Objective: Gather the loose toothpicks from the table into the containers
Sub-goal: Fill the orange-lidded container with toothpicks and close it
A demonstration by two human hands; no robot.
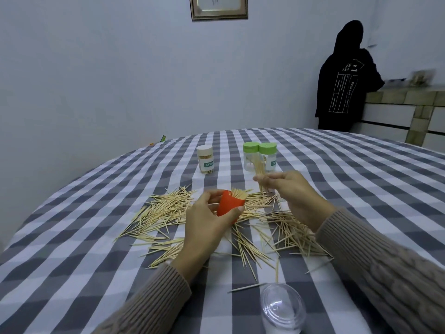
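Loose toothpicks (166, 213) lie scattered in a wide heap across the checked tablecloth (72, 249). My left hand (207, 222) grips a red container (228, 206), tilted, with toothpick tips showing at its open mouth. To its right and slightly higher, my right hand (286, 189) pinches a small bundle of toothpicks (260, 169) that point up and away. Behind stand a white-capped jar (205, 159) full of toothpicks and two green-capped clear jars (251, 156) (268, 156).
A clear plastic lid or cup (283, 307) lies at the near edge of the table. A person in a black hooded top (344, 80) stands at the far right by a tiled counter (409, 112), back turned. The round table's left edge curves away.
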